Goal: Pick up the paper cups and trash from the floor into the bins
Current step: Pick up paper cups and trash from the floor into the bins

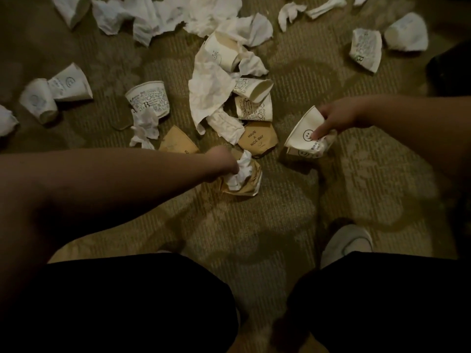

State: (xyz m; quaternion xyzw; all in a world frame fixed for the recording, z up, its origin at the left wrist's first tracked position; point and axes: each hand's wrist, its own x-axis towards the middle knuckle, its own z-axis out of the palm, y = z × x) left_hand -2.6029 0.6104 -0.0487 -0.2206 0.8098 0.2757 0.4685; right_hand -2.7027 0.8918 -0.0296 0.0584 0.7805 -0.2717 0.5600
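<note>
On carpeted floor [280,225], mid-scatter: left hand [221,163] with fingers closed around crumpled tissue [239,171] atop flattened brown cup [251,183]; right hand [336,118] gripping white smiley cup [303,132] plus wadded paper, forefinger pressed along its wall. Remaining: printed cups [149,98], brown "HAVE A NICE DAY" cup [258,140], tissue sheets [209,93] toward far edge; bins not in view. Advised: gather tissue and brown cup together, squeeze firmly, lift clear before turning binward.

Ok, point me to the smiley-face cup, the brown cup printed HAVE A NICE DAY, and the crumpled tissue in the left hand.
smiley-face cup [303,128]: head view, white side wall above the printed face.
HAVE A NICE DAY cup [257,139]: head view, brown printed side.
crumpled tissue [240,173]: head view, white wad beside the fingers.
</note>
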